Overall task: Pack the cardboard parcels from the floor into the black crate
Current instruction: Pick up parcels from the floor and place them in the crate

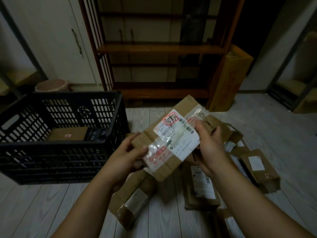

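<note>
I hold a flat cardboard parcel (171, 136) with a white shipping label and clear tape above the floor, tilted. My left hand (127, 152) grips its left lower edge and my right hand (211, 143) grips its right edge. The black crate (56, 162) stands on the floor to the left, with one small cardboard parcel (68, 133) lying inside on its bottom. Under my hands, several more cardboard parcels (200, 184) lie in a loose heap on the floor, partly hidden by my arms.
A wooden shelf rack (154, 48) stands against the wall straight ahead. A tall cardboard box (226, 79) leans beside it on the right. A round pink bin (51, 85) sits behind the crate. Pale plank floor (51, 203) lies at the lower left.
</note>
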Demonstrator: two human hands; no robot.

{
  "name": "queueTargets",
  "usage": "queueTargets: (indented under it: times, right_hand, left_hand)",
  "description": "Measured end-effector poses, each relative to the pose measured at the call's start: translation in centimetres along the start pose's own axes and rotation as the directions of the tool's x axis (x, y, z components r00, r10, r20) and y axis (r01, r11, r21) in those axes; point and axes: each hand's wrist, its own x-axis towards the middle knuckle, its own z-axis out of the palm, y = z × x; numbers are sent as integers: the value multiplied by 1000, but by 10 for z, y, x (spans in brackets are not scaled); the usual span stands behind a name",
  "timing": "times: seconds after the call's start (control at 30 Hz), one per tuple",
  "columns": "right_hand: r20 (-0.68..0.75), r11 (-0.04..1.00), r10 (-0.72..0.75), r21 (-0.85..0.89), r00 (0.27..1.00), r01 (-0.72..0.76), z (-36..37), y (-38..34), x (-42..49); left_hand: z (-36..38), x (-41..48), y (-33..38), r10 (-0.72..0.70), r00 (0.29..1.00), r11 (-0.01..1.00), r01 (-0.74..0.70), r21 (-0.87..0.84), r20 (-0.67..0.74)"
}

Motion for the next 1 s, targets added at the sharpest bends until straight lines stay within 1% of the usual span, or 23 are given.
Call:
queueTargets:
  times: [0.07,0.1,0.2,0.27,0.37,0.43,0.5,0.67,0.8,0.9,1.0]
  right_hand:
    - [-26,998,10,61,1000,-8,3,2,-3]
    - [-33,998,19,61,999,-17,4,5,-5]
    - [-30,999,-2,-52,1000,1,5,14,-9]
    - [4,990,-50,-132,999,50,7,17,-12]
    - [67,980,-101,-164,993,111,12,19,-18]
    - [92,971,-135,-187,987,151,12,21,-21]
    - [90,962,-167,-203,982,182,11,23,-23]
    - [66,961,-166,-214,984,176,15,24,-29]
    - [46,953,-195,-226,980,201,17,20,-32]
    - [49,943,-226,-240,973,231,22,7,-36]
    - [53,942,-216,-250,975,222,32,-25,-50]
  left_hand:
    - [4,0,3,-15,997,995,7,-98,-74]
    - [5,1,3,-4,991,993,-12,-116,-131]
    - [6,-1,5,46,950,992,-80,-100,-308]
    - [5,-1,5,103,929,987,-140,-80,-356]
    - [4,-1,2,205,935,974,-224,-37,-290]
    - [5,-1,0,231,941,968,-248,-40,-246]
    - [4,0,0,247,939,963,-264,-44,-241]
    - [4,3,4,272,932,955,-292,-51,-241]
    - [2,2,4,295,928,949,-312,-40,-228]
    - [0,-4,15,307,920,945,-325,-37,-243]
    - [-2,-23,48,318,916,943,-333,-23,-244]
